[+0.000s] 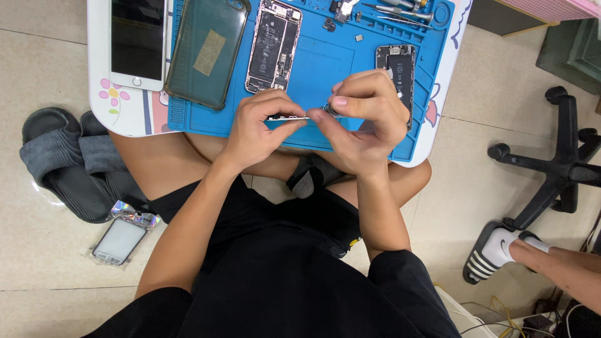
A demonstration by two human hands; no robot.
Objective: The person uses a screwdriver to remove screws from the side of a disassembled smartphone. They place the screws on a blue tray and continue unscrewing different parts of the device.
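My left hand and my right hand meet over the front of a blue work mat on a small white table. Between them they pinch a thin, narrow phone circuit board, held level; the left fingers grip its left end and the right fingers and thumb close on its right end. An opened phone body showing its insides lies just beyond my left hand. A second opened phone lies partly hidden behind my right hand.
A white phone and a dark translucent case lie at the table's left. Small tools rest along the mat's far edge. On the floor are grey slippers, a packaged screen part, a chair base and another person's foot.
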